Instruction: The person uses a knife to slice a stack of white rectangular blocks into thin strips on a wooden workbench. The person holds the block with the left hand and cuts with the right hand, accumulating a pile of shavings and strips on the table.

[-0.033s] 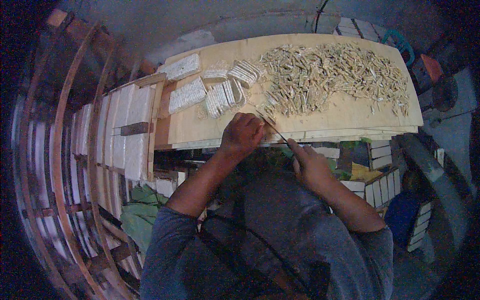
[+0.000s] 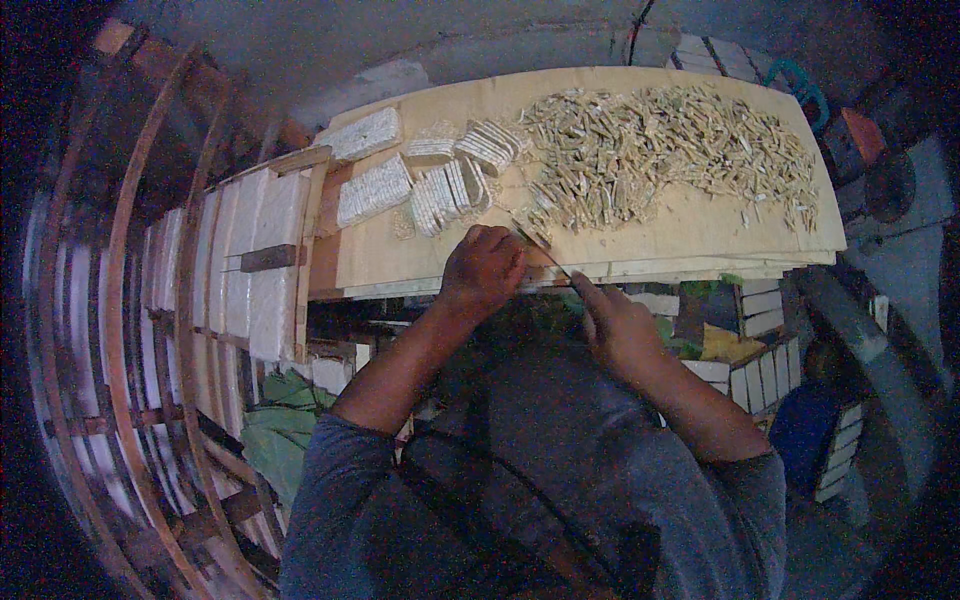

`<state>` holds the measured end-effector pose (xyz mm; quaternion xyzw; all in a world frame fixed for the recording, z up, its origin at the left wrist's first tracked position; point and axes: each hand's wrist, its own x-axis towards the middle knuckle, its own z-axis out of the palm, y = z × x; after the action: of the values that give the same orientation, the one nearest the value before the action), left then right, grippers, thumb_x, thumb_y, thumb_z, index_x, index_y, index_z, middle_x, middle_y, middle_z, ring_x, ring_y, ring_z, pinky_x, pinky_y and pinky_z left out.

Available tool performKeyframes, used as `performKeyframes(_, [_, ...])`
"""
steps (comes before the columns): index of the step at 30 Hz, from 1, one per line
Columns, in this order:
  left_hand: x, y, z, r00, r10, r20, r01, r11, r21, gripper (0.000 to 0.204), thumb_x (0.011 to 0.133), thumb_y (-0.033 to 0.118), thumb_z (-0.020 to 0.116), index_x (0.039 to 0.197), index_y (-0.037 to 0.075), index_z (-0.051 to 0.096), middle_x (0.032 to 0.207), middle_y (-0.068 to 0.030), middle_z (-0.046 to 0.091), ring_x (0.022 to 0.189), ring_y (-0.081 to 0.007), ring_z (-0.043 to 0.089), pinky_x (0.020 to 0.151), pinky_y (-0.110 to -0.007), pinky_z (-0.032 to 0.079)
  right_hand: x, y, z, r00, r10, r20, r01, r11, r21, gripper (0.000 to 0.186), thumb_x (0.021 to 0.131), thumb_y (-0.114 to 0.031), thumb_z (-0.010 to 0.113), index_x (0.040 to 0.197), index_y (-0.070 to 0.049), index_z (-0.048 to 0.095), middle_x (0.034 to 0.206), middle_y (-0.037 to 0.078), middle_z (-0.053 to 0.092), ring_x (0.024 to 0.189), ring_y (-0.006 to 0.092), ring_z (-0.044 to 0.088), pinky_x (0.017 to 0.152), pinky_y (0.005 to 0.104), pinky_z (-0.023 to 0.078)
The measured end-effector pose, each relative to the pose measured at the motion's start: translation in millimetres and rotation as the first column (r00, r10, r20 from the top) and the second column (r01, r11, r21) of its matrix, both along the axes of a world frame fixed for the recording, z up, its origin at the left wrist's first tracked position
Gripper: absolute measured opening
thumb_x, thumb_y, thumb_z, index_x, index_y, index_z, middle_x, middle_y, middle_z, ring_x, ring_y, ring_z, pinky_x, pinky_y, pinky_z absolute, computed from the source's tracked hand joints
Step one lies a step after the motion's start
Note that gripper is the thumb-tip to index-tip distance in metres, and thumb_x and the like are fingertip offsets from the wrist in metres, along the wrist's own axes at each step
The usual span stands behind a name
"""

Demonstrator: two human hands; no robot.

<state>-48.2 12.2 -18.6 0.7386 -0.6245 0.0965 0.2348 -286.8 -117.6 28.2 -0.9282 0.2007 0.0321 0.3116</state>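
My left hand (image 2: 485, 266) is closed at the near edge of a pale wooden board (image 2: 700, 245). Whatever its fingers pinch is hidden. My right hand (image 2: 620, 325), just right of it, grips a thin, dark knife-like tool (image 2: 548, 253), which slants up and left past my left fingertips. Beyond my hands, a broad pile of short, pale sticks (image 2: 640, 150) covers the board's right half. To the left of that pile lie a fanned row of whitish strips (image 2: 447, 197) and several rough white blocks (image 2: 375, 190).
A wooden rack (image 2: 130, 300) with upright bars stands at the left, beside long pale slabs (image 2: 250, 250). Green cloth (image 2: 280, 435) hangs at lower left. White blocks (image 2: 765, 375) are stacked below the board at right. A teal ring-shaped thing (image 2: 805, 90) is past the far right corner.
My right hand and the tool have shifted very slightly up and to the left. My left hand stays in nearly the same place.
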Motion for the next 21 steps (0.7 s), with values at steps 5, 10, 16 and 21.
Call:
performKeyframes(5, [1,0,2,0.999,-0.048,-0.017,0.048,0.999,0.013,0.015,0.085,0.010,0.075,0.098,0.003,0.070,0.098,-0.0104,0.069,0.095,-0.0310,0.066,0.089,-0.044,0.054,30,0,-14,0.992,0.083,0.099,-0.078,0.996,-0.053,0.074,0.092,-0.005,0.065,0.161,-0.018,0.040,0.109,0.026,0.066,0.094,0.0494,0.069,0.081,0.0565,0.057])
performKeyframes(10, [0,2,4,0.999,-0.033,-0.033,0.032,0.999,-0.031,0.017,0.085,0.008,0.074,0.101,0.003,0.071,0.101,-0.0103,0.071,0.098,-0.0305,0.066,0.091,-0.044,0.054,-1,0,-15,0.997,0.047,0.067,-0.049,0.999,0.024,0.069,0.096,-0.007,0.060,0.162,-0.018,0.040,0.109,0.027,0.065,0.096,0.0501,0.069,0.082,0.0563,0.057])
performKeyframes(16, [-1,2,3,1.000,0.017,0.009,-0.017,0.999,0.051,0.017,0.084,0.010,0.075,0.100,0.004,0.072,0.100,-0.0103,0.071,0.097,-0.0299,0.067,0.092,-0.043,0.054,18,0,1,1.000,0.013,0.015,-0.013,0.999,0.031,0.066,0.097,-0.008,0.059,0.160,-0.018,0.042,0.109,0.026,0.065,0.092,0.0497,0.069,0.078,0.0580,0.056])
performKeyframes(21, [1,2,6,1.000,-0.003,-0.027,0.004,0.999,0.038,0.015,0.084,0.012,0.075,0.096,0.004,0.072,0.098,-0.0107,0.071,0.095,-0.0298,0.067,0.092,-0.043,0.054,26,0,-24,0.987,0.069,0.147,-0.072,0.997,0.012,0.065,0.097,-0.009,0.061,0.159,-0.017,0.044,0.108,0.026,0.066,0.088,0.0486,0.069,0.075,0.0590,0.056])
